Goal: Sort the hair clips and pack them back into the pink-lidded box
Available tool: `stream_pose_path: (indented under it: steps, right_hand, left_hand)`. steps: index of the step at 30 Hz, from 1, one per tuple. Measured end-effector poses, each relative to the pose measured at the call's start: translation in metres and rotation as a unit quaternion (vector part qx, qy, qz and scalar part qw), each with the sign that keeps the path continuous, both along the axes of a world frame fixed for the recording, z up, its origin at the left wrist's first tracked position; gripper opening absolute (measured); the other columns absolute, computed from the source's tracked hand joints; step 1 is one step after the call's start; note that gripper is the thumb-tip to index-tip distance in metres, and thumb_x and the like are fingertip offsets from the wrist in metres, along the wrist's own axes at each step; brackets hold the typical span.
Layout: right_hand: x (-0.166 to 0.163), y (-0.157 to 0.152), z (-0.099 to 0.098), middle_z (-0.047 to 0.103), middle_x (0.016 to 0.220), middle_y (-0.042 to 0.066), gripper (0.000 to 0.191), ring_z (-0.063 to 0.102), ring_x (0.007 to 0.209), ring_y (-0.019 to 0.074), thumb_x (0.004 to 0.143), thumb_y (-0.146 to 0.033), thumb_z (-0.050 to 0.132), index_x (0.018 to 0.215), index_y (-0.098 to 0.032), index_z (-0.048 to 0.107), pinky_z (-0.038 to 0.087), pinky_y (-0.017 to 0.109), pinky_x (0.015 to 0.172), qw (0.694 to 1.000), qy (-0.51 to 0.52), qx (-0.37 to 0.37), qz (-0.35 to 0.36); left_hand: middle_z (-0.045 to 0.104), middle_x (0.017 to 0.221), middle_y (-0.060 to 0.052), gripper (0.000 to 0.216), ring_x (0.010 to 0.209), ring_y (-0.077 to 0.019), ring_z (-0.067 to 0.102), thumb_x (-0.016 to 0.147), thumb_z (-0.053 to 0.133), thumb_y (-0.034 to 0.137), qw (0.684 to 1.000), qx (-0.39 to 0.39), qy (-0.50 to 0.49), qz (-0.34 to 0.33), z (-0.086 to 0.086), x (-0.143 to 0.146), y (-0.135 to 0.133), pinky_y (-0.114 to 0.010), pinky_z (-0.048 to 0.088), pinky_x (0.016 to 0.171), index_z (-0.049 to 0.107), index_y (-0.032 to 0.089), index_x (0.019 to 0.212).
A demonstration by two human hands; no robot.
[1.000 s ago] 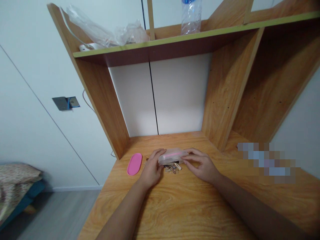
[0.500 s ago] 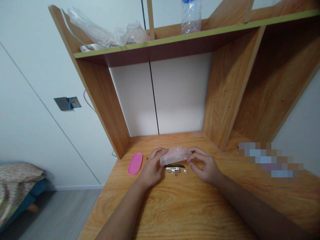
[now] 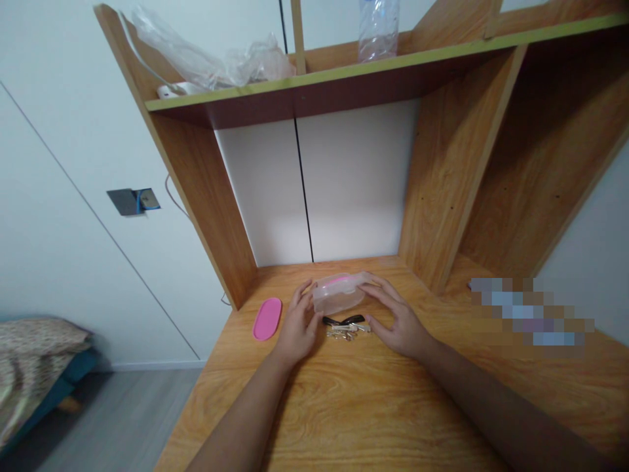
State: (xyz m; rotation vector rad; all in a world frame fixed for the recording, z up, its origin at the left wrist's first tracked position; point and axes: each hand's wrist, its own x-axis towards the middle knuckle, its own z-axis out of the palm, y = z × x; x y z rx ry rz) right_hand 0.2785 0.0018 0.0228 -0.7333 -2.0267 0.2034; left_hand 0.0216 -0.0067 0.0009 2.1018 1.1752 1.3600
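Observation:
A small clear plastic box (image 3: 338, 294) with a pink rim is upside down, lifted a little above the wooden desk (image 3: 373, 406). My left hand (image 3: 297, 324) grips its left end and my right hand (image 3: 397, 317) grips its right end. Right under the box lies a little heap of small metal clips and a black clip (image 3: 346, 327) on the desk, between my two hands. The box's pink oval lid (image 3: 267, 318) lies flat on the desk, left of my left hand.
A shelf (image 3: 344, 72) over the desk carries crumpled clear plastic bags (image 3: 216, 59) and a clear bottle (image 3: 377, 29). Wooden side panels close in the desk left and right. A blurred patch (image 3: 531, 311) sits at right. A bed corner (image 3: 34, 367) shows at lower left.
Both hands have raised the upturned box and moved it away from me. The clips that were under it now lie uncovered on the desk.

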Motion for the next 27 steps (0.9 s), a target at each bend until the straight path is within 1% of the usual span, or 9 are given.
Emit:
stream_pose_path:
  steps: [2,4,7,9,11,14,19,24,27]
  right_hand:
    - [0.000,0.002,-0.001,0.040,0.151,0.013,0.060,0.036,0.142,0.0317,0.083,-0.014,0.061,0.141,-0.026,0.048,0.033,0.055,0.116,1.000,0.005,-0.009,-0.003]
    - [0.000,0.004,-0.002,0.044,0.148,0.012,0.060,0.040,0.140,0.0304,0.083,-0.014,0.062,0.141,-0.026,0.048,0.037,0.054,0.115,1.000,0.011,-0.021,0.003]
    - [0.002,0.009,-0.006,0.053,0.142,0.011,0.062,0.048,0.134,0.0290,0.082,-0.014,0.063,0.142,-0.027,0.048,0.041,0.052,0.112,0.999,-0.002,-0.040,0.008]
    - [0.002,0.011,-0.009,0.054,0.142,0.011,0.065,0.050,0.133,0.0291,0.082,-0.013,0.063,0.143,-0.027,0.047,0.041,0.053,0.112,0.999,-0.020,-0.050,0.004]
    - [0.003,0.013,-0.012,0.052,0.145,0.011,0.064,0.050,0.133,0.0288,0.082,-0.013,0.063,0.142,-0.027,0.049,0.040,0.053,0.113,0.998,-0.036,-0.059,-0.002]
    - [0.003,0.015,-0.016,0.048,0.149,0.010,0.055,0.049,0.134,0.0285,0.083,-0.013,0.062,0.136,-0.029,0.057,0.040,0.053,0.113,0.996,-0.058,-0.068,-0.004]
    - [0.004,0.020,-0.021,0.048,0.148,0.010,0.048,0.049,0.134,0.0259,0.090,-0.013,0.054,0.136,-0.029,0.057,0.040,0.052,0.113,0.993,-0.083,-0.085,0.009]
    - [0.003,0.020,-0.018,0.057,0.137,0.009,0.040,0.052,0.128,0.0254,0.094,-0.018,0.054,0.131,-0.029,0.060,0.042,0.050,0.110,0.992,-0.100,-0.073,0.009]
    - [0.003,0.017,-0.012,0.065,0.120,0.009,0.030,0.059,0.116,0.0261,0.092,-0.023,0.060,0.120,-0.029,0.068,0.049,0.047,0.101,0.993,-0.103,-0.054,0.003]
  left_hand:
    - [0.036,0.153,-0.012,0.046,0.141,-0.0259,0.039,0.095,0.052,0.020,1.000,-0.011,-0.016,0.007,-0.004,0.000,0.003,-0.048,0.040,0.113,0.047,0.025,0.140]
    - [0.044,0.148,-0.014,0.044,0.137,-0.0253,0.045,0.097,0.050,0.023,0.999,-0.016,-0.038,0.011,-0.006,0.001,0.006,-0.046,0.042,0.111,0.046,0.022,0.140]
    - [0.054,0.141,-0.015,0.042,0.120,-0.0240,0.061,0.098,0.048,0.028,0.996,-0.053,-0.070,0.009,-0.007,0.002,0.008,-0.045,0.049,0.104,0.045,0.020,0.140]
    - [0.057,0.139,-0.015,0.043,0.110,-0.0229,0.067,0.099,0.047,0.029,0.994,-0.078,-0.076,0.013,-0.007,0.002,0.007,-0.043,0.053,0.099,0.043,0.020,0.141]
    - [0.059,0.138,-0.014,0.046,0.111,-0.0231,0.068,0.099,0.047,0.028,0.994,-0.083,-0.066,0.008,-0.006,0.003,0.007,-0.043,0.053,0.099,0.040,0.021,0.144]
    - [0.060,0.138,-0.012,0.053,0.120,-0.0242,0.063,0.096,0.050,0.023,0.997,-0.073,-0.033,-0.011,-0.008,0.004,0.005,-0.045,0.049,0.105,0.036,0.023,0.147]
    - [0.059,0.137,-0.015,0.067,0.125,-0.0276,0.058,0.090,0.057,0.022,0.998,-0.045,0.027,0.043,-0.011,0.000,0.003,-0.052,0.044,0.107,0.028,0.022,0.151]
    - [0.061,0.133,-0.013,0.050,0.124,-0.0291,0.055,0.086,0.060,0.025,0.990,-0.013,0.126,0.055,-0.006,0.001,-0.003,-0.049,0.041,0.107,0.050,0.021,0.135]
    - [0.066,0.120,-0.010,0.036,0.114,-0.0282,0.059,0.085,0.062,0.028,0.988,-0.011,0.140,0.069,0.002,0.003,-0.007,-0.045,0.045,0.100,0.057,0.021,0.119]
